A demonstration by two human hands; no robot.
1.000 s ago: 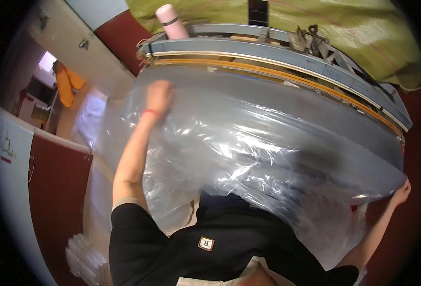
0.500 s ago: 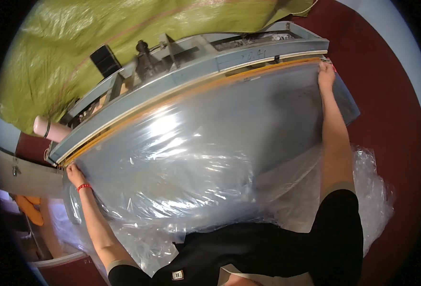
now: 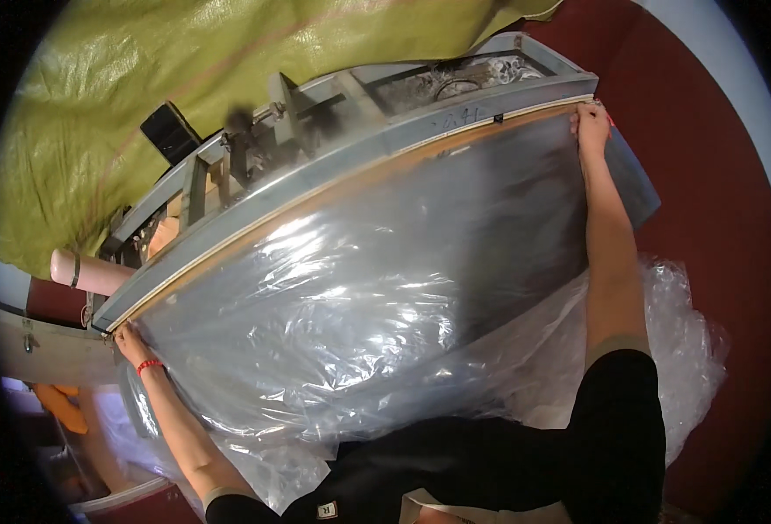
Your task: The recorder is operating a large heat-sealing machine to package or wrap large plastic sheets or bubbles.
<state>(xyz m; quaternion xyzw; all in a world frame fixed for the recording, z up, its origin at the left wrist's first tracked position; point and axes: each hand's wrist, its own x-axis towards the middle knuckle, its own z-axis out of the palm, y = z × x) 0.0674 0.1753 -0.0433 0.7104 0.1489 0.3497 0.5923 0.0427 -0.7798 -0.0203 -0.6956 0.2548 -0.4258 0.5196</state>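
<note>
Where the clear, glossy plastic sheet [image 3: 359, 327] lies: mid-frame, just below the long grey metal beam [image 3: 342, 155].
Bare left hand [image 3: 129, 343]: centre left, fingers at the sheet's upper left end; too small to tell whether they clamp it.
Bare right hand [image 3: 591, 128]: upper right, fingers curled together on the sheet's upper right end, clamping it.

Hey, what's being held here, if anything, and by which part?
Clear plastic sheeting, by its far edge: left hand near the left end, right hand near the right.
</note>
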